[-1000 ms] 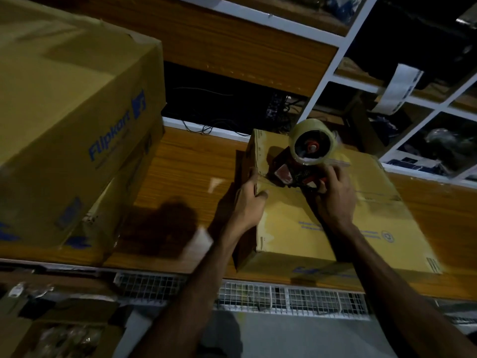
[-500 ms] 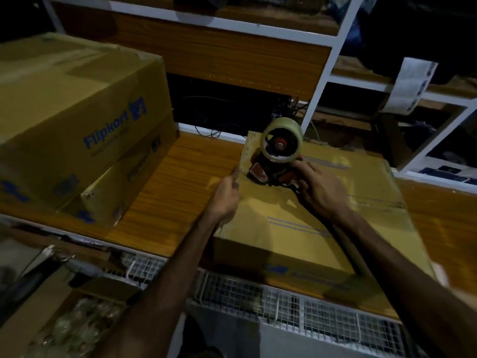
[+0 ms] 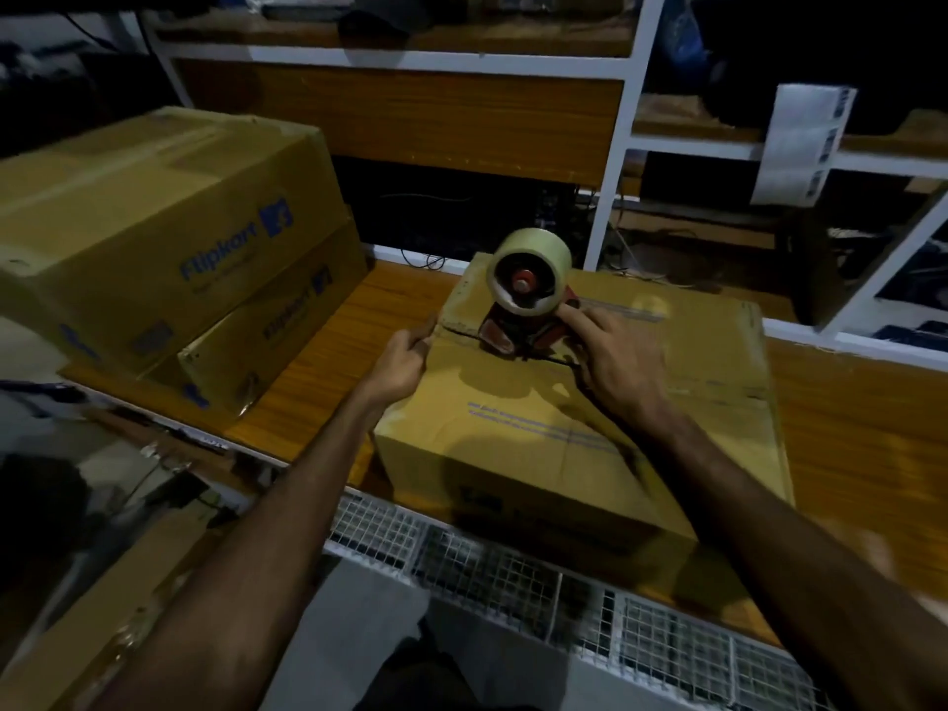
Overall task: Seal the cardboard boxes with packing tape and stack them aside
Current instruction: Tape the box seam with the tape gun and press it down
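A brown cardboard box (image 3: 538,428) lies on the wooden table in front of me, its top flaps meeting along a seam. A red tape dispenser (image 3: 528,310) with a pale roll of packing tape stands on that seam near the box's left end. My right hand (image 3: 615,361) grips the dispenser's handle from the right. At the box's left edge, level with the seam, my left hand (image 3: 405,361) clasps the cardboard. Two bigger printed boxes (image 3: 154,238) are stacked at the left, one on top of the other.
A wooden table (image 3: 318,372) carries all the boxes, with a wire mesh panel (image 3: 513,567) below its front edge. White-framed shelves (image 3: 615,161) with cables and a hanging strip of labels (image 3: 800,146) rise behind. More cardboard lies low at the left (image 3: 102,608).
The camera has tilted down and drawn back, so the box sits lower in view. The dispenser has shifted toward the box's left end; both hands keep their grips.
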